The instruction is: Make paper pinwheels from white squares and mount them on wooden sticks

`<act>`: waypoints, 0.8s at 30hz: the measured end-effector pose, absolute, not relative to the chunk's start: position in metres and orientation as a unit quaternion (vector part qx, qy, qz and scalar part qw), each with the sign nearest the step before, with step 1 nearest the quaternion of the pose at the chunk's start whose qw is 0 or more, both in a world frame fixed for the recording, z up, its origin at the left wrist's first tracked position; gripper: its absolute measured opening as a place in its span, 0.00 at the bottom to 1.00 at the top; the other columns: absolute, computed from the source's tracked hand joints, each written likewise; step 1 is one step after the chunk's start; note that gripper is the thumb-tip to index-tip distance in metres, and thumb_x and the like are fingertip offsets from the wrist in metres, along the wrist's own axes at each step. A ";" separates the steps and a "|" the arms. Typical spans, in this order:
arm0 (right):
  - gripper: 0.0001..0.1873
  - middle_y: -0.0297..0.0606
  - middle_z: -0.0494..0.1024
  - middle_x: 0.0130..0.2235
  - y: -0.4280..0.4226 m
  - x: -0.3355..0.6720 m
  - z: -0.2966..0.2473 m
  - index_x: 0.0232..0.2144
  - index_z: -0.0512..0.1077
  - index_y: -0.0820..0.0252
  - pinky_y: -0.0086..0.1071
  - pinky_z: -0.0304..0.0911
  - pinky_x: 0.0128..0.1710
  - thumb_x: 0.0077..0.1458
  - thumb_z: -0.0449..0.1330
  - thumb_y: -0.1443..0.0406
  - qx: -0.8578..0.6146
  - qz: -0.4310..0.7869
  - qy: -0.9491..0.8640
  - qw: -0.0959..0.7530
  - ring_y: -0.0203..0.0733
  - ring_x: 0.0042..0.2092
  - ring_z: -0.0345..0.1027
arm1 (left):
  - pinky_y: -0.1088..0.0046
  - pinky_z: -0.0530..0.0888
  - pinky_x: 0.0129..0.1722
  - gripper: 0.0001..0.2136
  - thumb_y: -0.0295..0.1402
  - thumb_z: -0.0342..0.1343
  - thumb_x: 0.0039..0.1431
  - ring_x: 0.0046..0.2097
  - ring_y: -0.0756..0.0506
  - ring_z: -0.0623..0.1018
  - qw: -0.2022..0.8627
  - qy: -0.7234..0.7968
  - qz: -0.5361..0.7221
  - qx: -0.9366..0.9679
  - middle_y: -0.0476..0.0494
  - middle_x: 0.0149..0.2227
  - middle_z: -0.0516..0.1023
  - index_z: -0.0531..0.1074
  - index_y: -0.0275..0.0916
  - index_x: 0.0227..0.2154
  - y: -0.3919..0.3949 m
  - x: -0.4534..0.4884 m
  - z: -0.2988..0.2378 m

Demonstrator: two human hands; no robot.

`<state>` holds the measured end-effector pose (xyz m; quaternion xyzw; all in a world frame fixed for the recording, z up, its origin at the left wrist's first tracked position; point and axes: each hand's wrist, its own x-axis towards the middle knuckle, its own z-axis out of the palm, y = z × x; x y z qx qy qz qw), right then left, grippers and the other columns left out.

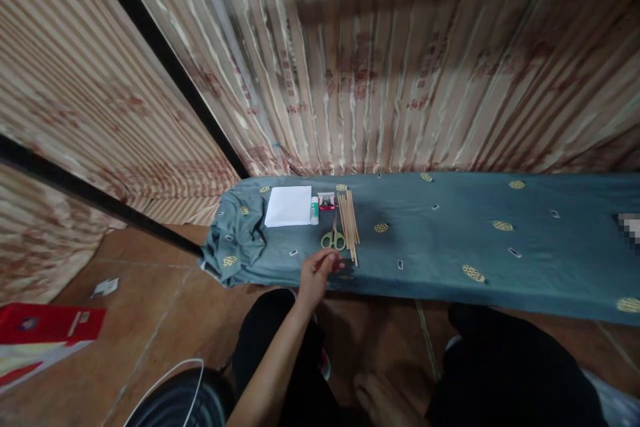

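My left hand [317,272] reaches over the near edge of a low table covered with a blue-grey patterned cloth [450,240]. Its fingers are curled close together just below the handles of green-handled scissors [333,238]; I see nothing held in them. A bundle of thin wooden sticks [349,221] lies right of the scissors. Behind them are a stack of white paper [289,206], a glue bottle [315,211] and a small red-edged packet [327,201]. My right hand is out of view.
Striped curtains hang behind and to the left of the table, with dark poles crossing them. On the brown tiled floor lie a red booklet [45,323] and a white scrap [105,287]. My dark-trousered knees and a white cable [165,377] are below.
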<state>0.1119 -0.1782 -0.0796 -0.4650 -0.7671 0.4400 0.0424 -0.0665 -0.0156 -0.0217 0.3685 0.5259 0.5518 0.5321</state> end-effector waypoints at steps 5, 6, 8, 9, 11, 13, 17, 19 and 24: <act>0.15 0.38 0.81 0.39 -0.107 0.098 -0.061 0.36 0.75 0.53 0.38 0.68 0.44 0.65 0.49 0.65 -0.480 0.387 -0.774 0.144 0.47 0.43 0.76 | 0.64 0.76 0.39 0.19 0.48 0.68 0.41 0.40 0.40 0.81 0.499 0.525 0.588 0.360 0.42 0.36 0.82 0.78 0.39 0.32 -0.041 -0.082 0.000; 0.15 0.37 0.81 0.37 -0.093 0.093 -0.049 0.35 0.75 0.54 0.36 0.68 0.43 0.64 0.49 0.64 -0.459 0.386 -0.782 0.170 0.46 0.41 0.76 | 0.64 0.76 0.40 0.19 0.48 0.68 0.42 0.42 0.39 0.81 0.490 0.525 0.595 0.361 0.41 0.38 0.82 0.78 0.39 0.33 -0.044 -0.087 0.005; 0.14 0.36 0.82 0.37 -0.061 0.078 -0.024 0.36 0.75 0.55 0.32 0.68 0.42 0.64 0.49 0.65 -0.433 0.347 -0.806 0.205 0.43 0.40 0.77 | 0.64 0.76 0.42 0.20 0.47 0.67 0.44 0.45 0.39 0.80 0.472 0.523 0.613 0.359 0.39 0.41 0.82 0.78 0.38 0.36 -0.048 -0.099 0.012; 0.14 0.36 0.82 0.39 -0.043 0.067 -0.014 0.39 0.75 0.56 0.31 0.68 0.43 0.65 0.49 0.66 -0.423 0.309 -0.826 0.206 0.41 0.42 0.77 | 0.65 0.76 0.43 0.20 0.46 0.67 0.45 0.46 0.40 0.80 0.464 0.521 0.624 0.352 0.39 0.43 0.81 0.77 0.38 0.37 -0.048 -0.104 0.014; 0.14 0.40 0.81 0.44 -0.004 0.040 0.001 0.42 0.75 0.59 0.32 0.66 0.48 0.65 0.49 0.67 -0.406 0.241 -0.861 0.187 0.42 0.47 0.75 | 0.64 0.76 0.45 0.21 0.46 0.67 0.45 0.47 0.39 0.79 0.451 0.521 0.646 0.329 0.37 0.45 0.81 0.76 0.37 0.38 -0.048 -0.113 0.011; 0.16 0.48 0.78 0.49 0.039 0.007 0.008 0.44 0.74 0.63 0.37 0.63 0.54 0.64 0.47 0.69 -0.405 0.212 -0.872 0.178 0.47 0.53 0.71 | 0.63 0.76 0.45 0.22 0.47 0.67 0.44 0.48 0.39 0.79 0.443 0.523 0.663 0.302 0.36 0.46 0.80 0.76 0.37 0.40 -0.046 -0.119 0.002; 0.16 0.59 0.72 0.57 0.108 -0.049 0.005 0.49 0.72 0.70 0.42 0.57 0.60 0.61 0.52 0.72 -0.397 0.172 -0.892 0.131 0.52 0.59 0.65 | 0.62 0.76 0.45 0.25 0.49 0.68 0.43 0.48 0.37 0.80 0.458 0.527 0.667 0.260 0.35 0.46 0.80 0.76 0.37 0.40 -0.042 -0.123 -0.028; 0.19 0.60 0.69 0.58 0.127 -0.063 -0.002 0.52 0.70 0.71 0.43 0.56 0.61 0.58 0.58 0.71 -0.389 0.162 -0.901 0.102 0.54 0.61 0.62 | 0.62 0.76 0.44 0.25 0.49 0.68 0.42 0.46 0.37 0.81 0.467 0.527 0.664 0.251 0.35 0.44 0.81 0.76 0.37 0.39 -0.040 -0.126 -0.039; 0.22 0.61 0.66 0.61 0.142 -0.067 -0.024 0.55 0.67 0.73 0.43 0.54 0.63 0.59 0.59 0.70 -0.376 0.146 -0.913 0.058 0.53 0.65 0.58 | 0.63 0.76 0.44 0.23 0.49 0.67 0.44 0.46 0.38 0.81 0.488 0.508 0.665 0.248 0.36 0.43 0.81 0.76 0.37 0.39 -0.034 -0.136 -0.045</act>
